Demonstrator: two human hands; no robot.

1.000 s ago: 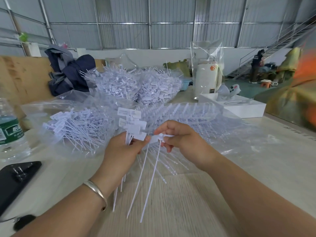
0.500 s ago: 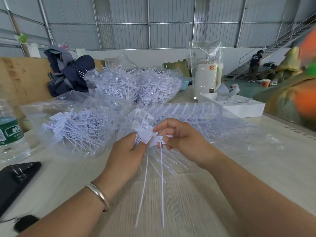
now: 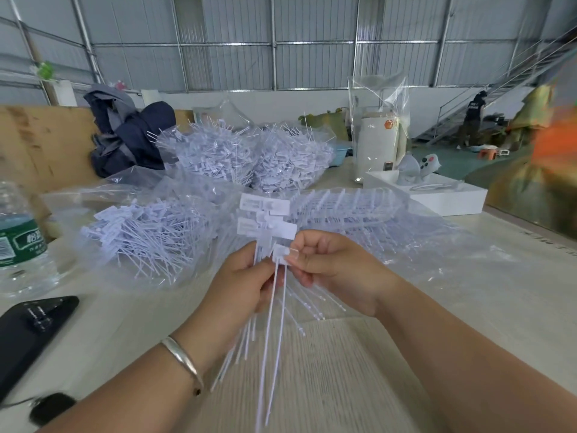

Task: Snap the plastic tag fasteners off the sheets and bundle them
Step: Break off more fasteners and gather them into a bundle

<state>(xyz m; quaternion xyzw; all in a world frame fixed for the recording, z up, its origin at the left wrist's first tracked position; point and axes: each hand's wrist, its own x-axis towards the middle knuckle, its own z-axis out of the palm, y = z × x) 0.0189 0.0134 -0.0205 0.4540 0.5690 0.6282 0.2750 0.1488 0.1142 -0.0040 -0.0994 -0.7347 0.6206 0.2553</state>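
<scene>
At centre frame, left hand (image 3: 240, 282) has its fingers curled around a bundle of tag fasteners (image 3: 265, 226), heads fanned upward. Right hand (image 3: 331, 270) pinches a pair of fasteners (image 3: 278, 323) by the head, touching the bundle; tails hang over the table (image 3: 406, 354). Sheets (image 3: 349, 204) lie bagged just behind.

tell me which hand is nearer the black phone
Left. The left hand holds the fastener bundle just right of the black phone; the right hand sits farther right, beyond the left.
</scene>
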